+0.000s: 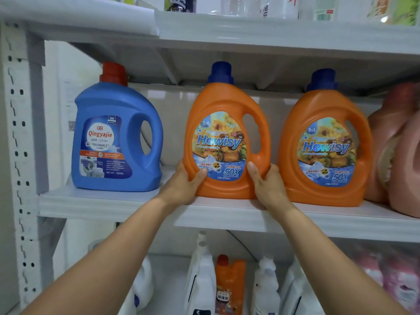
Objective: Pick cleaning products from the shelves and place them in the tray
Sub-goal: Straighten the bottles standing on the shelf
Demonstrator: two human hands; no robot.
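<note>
The orange jug [225,123] stands mid-frame on the middle shelf [109,201], with both grips clamped on its base: left hand [184,185] at the lower left corner, right hand [269,185] at the lower right, thumbs in front, fingers probably curled behind, though hidden. It looks heavy, so draw it straight forward, upright, clear of the twin jug [325,142] just right of it

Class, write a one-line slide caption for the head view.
Left hand and right hand grip the middle orange jug on the shelf, beside a blue jug.
</note>
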